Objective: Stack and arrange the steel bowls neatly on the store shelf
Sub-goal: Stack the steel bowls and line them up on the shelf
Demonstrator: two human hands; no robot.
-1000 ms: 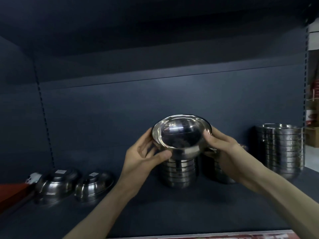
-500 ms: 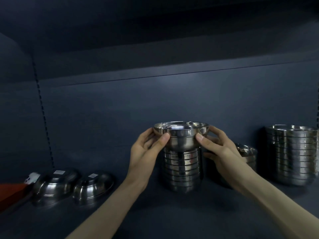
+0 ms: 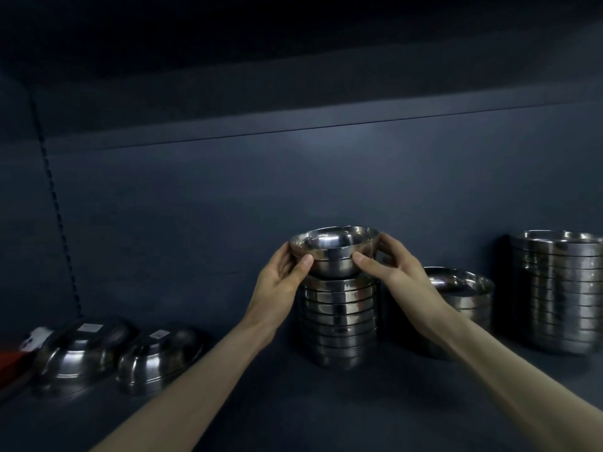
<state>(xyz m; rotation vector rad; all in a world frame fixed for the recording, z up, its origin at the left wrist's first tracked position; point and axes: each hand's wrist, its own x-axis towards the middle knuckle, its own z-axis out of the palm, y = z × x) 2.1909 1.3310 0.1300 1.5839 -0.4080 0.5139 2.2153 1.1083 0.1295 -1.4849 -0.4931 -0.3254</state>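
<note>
A small steel bowl sits upright at the top of a stack of steel bowls in the middle of the dark shelf. My left hand grips its left side, thumb on the front. My right hand grips its right side the same way. Whether the bowl has settled fully into the stack I cannot tell. A lower stack stands just right of it, partly hidden by my right forearm. A tall stack stands at the far right.
Two bowls lie upside down at the left, a larger one and a smaller one, each with a label on its base. A red object and a white tag lie at the far left edge. The shelf's back wall is close behind the stacks.
The bowl was tilted toward me a second ago; both hands have levelled it and lowered it onto the middle stack. The view has shifted slightly left.
</note>
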